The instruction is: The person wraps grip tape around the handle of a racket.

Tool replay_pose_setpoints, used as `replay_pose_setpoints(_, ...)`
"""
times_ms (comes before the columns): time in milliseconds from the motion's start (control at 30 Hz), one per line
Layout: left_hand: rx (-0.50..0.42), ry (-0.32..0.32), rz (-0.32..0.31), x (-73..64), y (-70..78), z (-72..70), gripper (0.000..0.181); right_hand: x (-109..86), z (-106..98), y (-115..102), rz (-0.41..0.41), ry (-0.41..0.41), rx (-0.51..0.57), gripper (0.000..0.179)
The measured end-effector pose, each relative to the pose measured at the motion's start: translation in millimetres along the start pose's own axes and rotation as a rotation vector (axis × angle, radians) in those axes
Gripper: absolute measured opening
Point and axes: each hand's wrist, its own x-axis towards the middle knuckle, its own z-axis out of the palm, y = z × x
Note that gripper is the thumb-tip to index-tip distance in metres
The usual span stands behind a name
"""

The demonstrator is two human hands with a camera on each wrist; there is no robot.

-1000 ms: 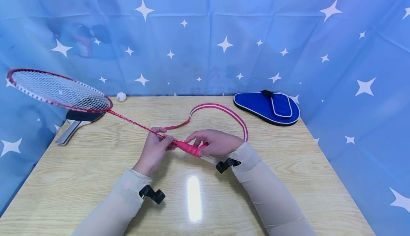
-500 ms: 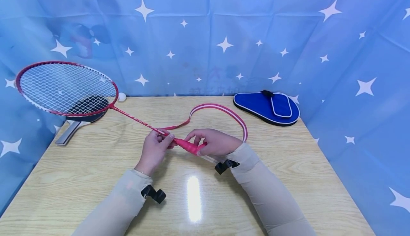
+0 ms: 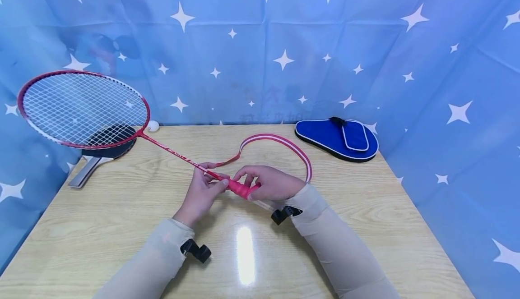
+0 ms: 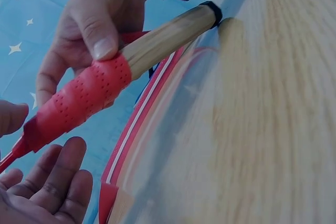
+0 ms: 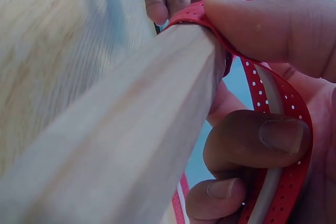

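Observation:
A red badminton racket (image 3: 168,149) slants across the head view, its strung head raised at the left. My left hand (image 3: 203,193) is under the lower shaft, which passes between thumb and fingers; in the left wrist view these fingers (image 4: 58,182) look loose and spread. My right hand (image 3: 274,184) pinches perforated red grip tape (image 4: 86,95) against the wooden handle (image 4: 168,39). The tape covers the handle's upper part, and its lower wood is bare. In the right wrist view, loose tape (image 5: 294,124) runs through the right hand's curled fingers.
A long strip of tape (image 3: 284,141) loops over the wooden table (image 3: 345,209). Behind the racket's head lie a table tennis bat (image 3: 85,171) and a white ball (image 3: 153,126). A blue bat case (image 3: 325,132) sits at back right. Starry blue cloth (image 3: 243,64) hangs behind.
The racket has turned about its shaft, so its strung face shows more broadly. My left fingers have loosened, and the thumb has slid toward the handle. My right hand keeps pinching the tape.

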Motion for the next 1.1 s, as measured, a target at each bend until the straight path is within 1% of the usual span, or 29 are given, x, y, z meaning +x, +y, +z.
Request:
replay_pose_setpoints(167,-0.019,0.012,-0.003,-2.0,-1.3,8.7,0.064,-0.5,1.9,-1.5,-0.005,0.007,0.008,0.056)
replay_pose_setpoints(367,-0.007,0.041,-0.005,-6.7,-2.4,15.6,0.061,0.0,6.0,-1.9,-0.047,0.010,0.012,0.054)
replay_pose_setpoints(467,0.002,0.042,-0.011,-6.3,-3.7,15.8,0.060,1.0,7.2,-1.4,-0.057,0.012,0.002,0.054)
replay_pose_setpoints(700,-0.034,0.028,-0.006,-1.6,-9.0,13.8,0.058,0.8,4.3,-0.4,-0.062,-0.008,-0.031,0.053)
replay_pose_setpoints(933,-0.060,0.020,0.004,-2.0,-6.7,14.2,0.061,1.3,3.1,-0.3,-0.058,-0.024,-0.029,0.056)
replay_pose_setpoints(1100,-0.076,0.019,0.006,-3.0,-7.1,13.9,0.053,2.0,4.5,0.3,-0.059,-0.008,-0.019,0.057)
